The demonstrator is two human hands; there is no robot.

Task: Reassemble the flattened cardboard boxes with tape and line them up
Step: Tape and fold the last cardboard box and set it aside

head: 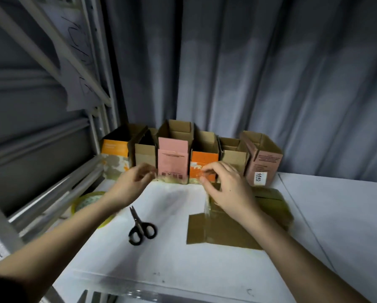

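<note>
A brown cardboard box (224, 228) lies on the white table with its flaps spread, partly under my right forearm. My right hand (224, 189) hovers over its far end and pinches a strip of clear tape (206, 205) that hangs down toward the box. My left hand (133, 184) is raised to the left at the same height, blurred, fingers pinched together as if on the strip's other end. Several assembled open boxes stand in a row at the back, among them a pink box (172, 165) and an orange box (204, 165).
Black scissors (142, 228) lie on the table between my arms. A roll of clear tape (89, 203) sits at the left edge beside a metal rack (52, 193). A grey curtain hangs behind the boxes. A table seam runs down the right side.
</note>
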